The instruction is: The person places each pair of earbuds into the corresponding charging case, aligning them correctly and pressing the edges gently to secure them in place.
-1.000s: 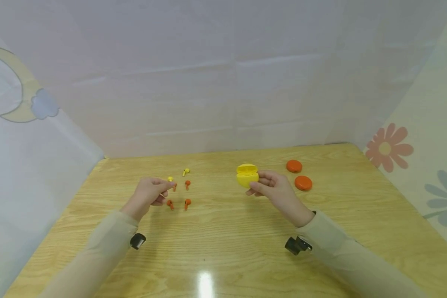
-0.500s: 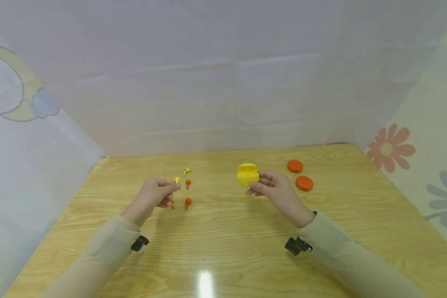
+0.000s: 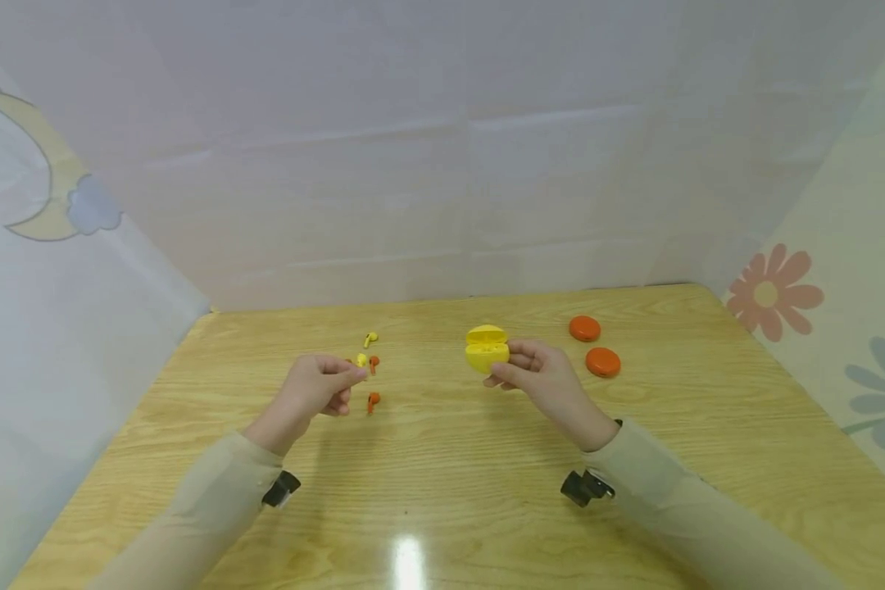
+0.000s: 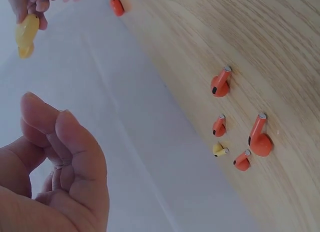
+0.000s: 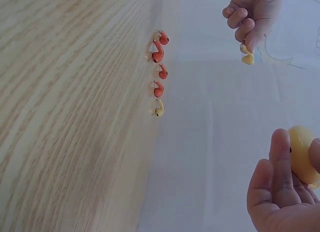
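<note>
— How far along is it?
— The open yellow case [image 3: 487,350] is gripped in the right hand [image 3: 534,375]; a yellow earbud [image 3: 361,360] is pinched by the left hand [image 3: 317,391] — not yet seated.
— What is left?
— One yellow earbud on the table [image 3: 369,338] beyond the left hand, plus four orange earbuds [image 4: 220,82].

Orange earbuds [image 4: 220,86] (four) on table [image 4: 280,52].

- I am carrying the yellow earbud [image 3: 361,360] in my left hand [image 3: 317,388] rightward, off the table.
- My right hand [image 3: 534,373] is easing the yellow case [image 3: 486,350] slightly leftward.
</note>
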`<move>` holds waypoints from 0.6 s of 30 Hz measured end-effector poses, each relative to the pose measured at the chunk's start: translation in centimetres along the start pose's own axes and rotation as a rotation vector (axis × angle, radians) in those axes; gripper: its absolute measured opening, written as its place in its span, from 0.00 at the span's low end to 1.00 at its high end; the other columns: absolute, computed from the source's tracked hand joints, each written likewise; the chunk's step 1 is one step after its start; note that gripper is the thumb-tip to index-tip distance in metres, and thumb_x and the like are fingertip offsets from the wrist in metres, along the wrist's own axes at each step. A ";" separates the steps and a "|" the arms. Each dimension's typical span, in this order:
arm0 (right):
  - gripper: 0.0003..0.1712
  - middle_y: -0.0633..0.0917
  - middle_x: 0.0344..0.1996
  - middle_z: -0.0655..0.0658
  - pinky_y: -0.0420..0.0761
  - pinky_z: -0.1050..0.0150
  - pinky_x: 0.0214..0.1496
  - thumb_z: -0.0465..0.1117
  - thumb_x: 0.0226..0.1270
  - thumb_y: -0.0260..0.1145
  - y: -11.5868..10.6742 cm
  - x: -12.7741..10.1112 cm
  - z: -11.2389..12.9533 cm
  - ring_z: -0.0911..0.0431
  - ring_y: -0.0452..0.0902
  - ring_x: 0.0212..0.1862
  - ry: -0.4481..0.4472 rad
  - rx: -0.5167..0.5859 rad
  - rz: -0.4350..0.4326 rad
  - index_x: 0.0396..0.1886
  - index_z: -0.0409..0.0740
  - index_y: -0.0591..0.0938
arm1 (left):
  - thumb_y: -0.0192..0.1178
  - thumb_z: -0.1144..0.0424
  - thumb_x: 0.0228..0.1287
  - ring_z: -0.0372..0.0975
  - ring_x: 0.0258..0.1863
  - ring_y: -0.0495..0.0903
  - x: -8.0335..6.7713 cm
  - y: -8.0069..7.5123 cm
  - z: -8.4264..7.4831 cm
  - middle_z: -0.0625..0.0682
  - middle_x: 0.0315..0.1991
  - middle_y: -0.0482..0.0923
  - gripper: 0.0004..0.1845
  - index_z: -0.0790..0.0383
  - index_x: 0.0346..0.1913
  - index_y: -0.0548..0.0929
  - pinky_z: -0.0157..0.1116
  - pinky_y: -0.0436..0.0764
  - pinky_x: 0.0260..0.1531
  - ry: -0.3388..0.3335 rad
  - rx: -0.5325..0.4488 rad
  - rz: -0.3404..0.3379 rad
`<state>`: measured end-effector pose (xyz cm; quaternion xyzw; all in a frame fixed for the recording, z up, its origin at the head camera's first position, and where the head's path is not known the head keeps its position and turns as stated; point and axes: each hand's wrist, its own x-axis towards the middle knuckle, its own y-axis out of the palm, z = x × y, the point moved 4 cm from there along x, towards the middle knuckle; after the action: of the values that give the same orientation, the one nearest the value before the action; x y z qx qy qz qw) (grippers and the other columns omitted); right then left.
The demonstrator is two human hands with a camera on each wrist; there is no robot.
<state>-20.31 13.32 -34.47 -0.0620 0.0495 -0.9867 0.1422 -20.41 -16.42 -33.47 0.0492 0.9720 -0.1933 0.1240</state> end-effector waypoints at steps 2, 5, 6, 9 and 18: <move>0.22 0.85 0.45 0.34 0.81 0.64 0.46 0.33 0.70 0.62 0.0 0.0 0.0 0.58 0.84 0.38 0.000 -0.002 0.001 0.58 0.24 0.72 | 0.62 0.60 0.68 0.34 0.15 0.73 -0.1 0.1 -0.1 0.48 0.17 0.72 0.16 0.73 0.49 0.82 0.36 0.82 0.27 0.001 0.000 0.003; 0.21 0.85 0.45 0.34 0.81 0.63 0.46 0.33 0.70 0.62 0.2 0.0 0.0 0.58 0.84 0.39 -0.002 -0.007 0.004 0.58 0.24 0.72 | 0.62 0.61 0.68 0.34 0.16 0.74 -0.4 0.3 -0.3 0.48 0.17 0.72 0.16 0.72 0.49 0.82 0.35 0.82 0.27 0.007 0.001 0.007; 0.21 0.85 0.45 0.34 0.81 0.62 0.46 0.33 0.70 0.62 0.2 0.0 0.1 0.58 0.84 0.39 -0.004 -0.006 0.007 0.58 0.24 0.72 | 0.61 0.61 0.68 0.34 0.16 0.74 -0.5 0.4 -0.4 0.48 0.17 0.72 0.16 0.73 0.49 0.82 0.35 0.82 0.27 0.010 0.001 0.009; 0.21 0.85 0.45 0.34 0.81 0.61 0.47 0.33 0.71 0.62 0.3 0.0 0.1 0.58 0.84 0.39 -0.002 -0.006 0.010 0.58 0.25 0.72 | 0.61 0.62 0.69 0.35 0.16 0.74 -0.7 0.6 -0.6 0.48 0.17 0.72 0.15 0.74 0.48 0.82 0.35 0.81 0.27 0.019 0.001 0.013; 0.20 0.84 0.46 0.34 0.81 0.64 0.45 0.33 0.71 0.62 0.6 0.1 -0.1 0.57 0.84 0.39 -0.003 -0.005 0.008 0.58 0.26 0.73 | 0.59 0.64 0.70 0.34 0.14 0.74 -1.3 1.5 -1.5 0.48 0.16 0.72 0.16 0.76 0.52 0.79 0.33 0.80 0.24 0.049 0.005 0.026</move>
<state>-20.21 12.74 -34.58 -0.0634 0.0522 -0.9859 0.1458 -19.25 -14.55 -32.35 0.0668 0.9735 -0.1930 0.1028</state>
